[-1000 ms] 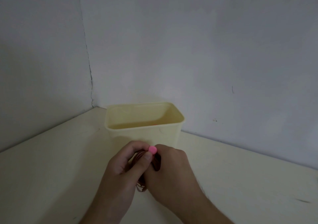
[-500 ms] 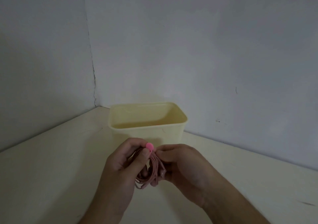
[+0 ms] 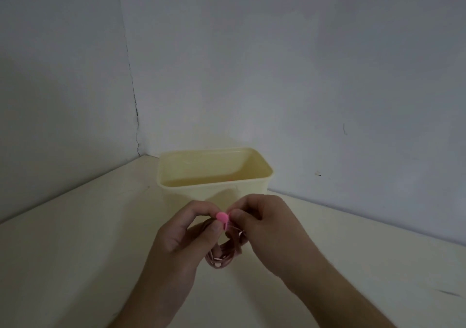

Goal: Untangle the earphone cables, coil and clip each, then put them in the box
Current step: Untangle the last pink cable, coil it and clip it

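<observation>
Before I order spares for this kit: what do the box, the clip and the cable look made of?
Box: pale yellow moulded plastic by the look, smooth with a dull sheen, rounded corners, thin rolled rim.
Clip: bright pink, probably plastic or silicone; too small to tell which.
Earphone cable: thin pink flexible cord, likely rubbery plastic sheathing, hanging in soft loops.

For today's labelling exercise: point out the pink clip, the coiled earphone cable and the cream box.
pink clip [image 3: 223,217]: head view, its round top.
coiled earphone cable [image 3: 222,258]: head view, lower loop hanging between the hands.
cream box [image 3: 191,196]: head view, front wall.
</observation>
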